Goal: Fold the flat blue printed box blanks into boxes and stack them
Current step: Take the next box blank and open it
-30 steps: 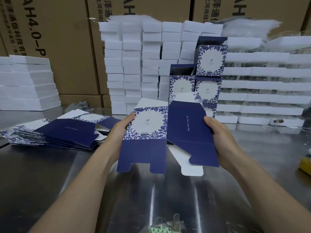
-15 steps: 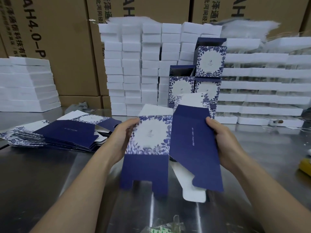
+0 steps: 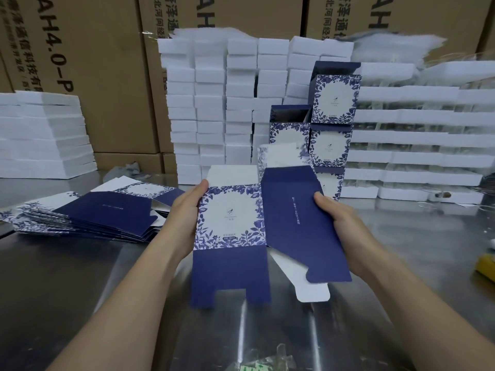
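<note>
Several tall brown cartons [image 3: 80,62] with black printed lettering filled the back of the scene. In front of them rose stacks of white foam trays [image 3: 227,103], reaching across most of the width. A shiny steel counter [image 3: 80,290] spread below, seen from the head of a person looking down at bare forearms.

On the counter's left lay a fanned pile of flat blanks [image 3: 107,212], dark blue with a blue-and-white leaf print. Behind the hands, against the foam, stood a small stack of folded boxes [image 3: 332,145], at least four, the upper ones with lids open.

Held above the middle of the counter was one box blank [image 3: 233,218], partly opened into a sleeve, its bottom flaps hanging loose and unfolded. The left hand [image 3: 184,210] gripped the edge of the leaf-printed panel, thumb in front and fingers hidden behind. The right hand [image 3: 340,220] gripped the plain dark-blue panel the same way, thumb on the face.

A small yellow object [image 3: 486,266] sat at the far right edge.

By this look the job was in its early part: a few boxes done, one being shaped, and a thick pile waiting.
</note>
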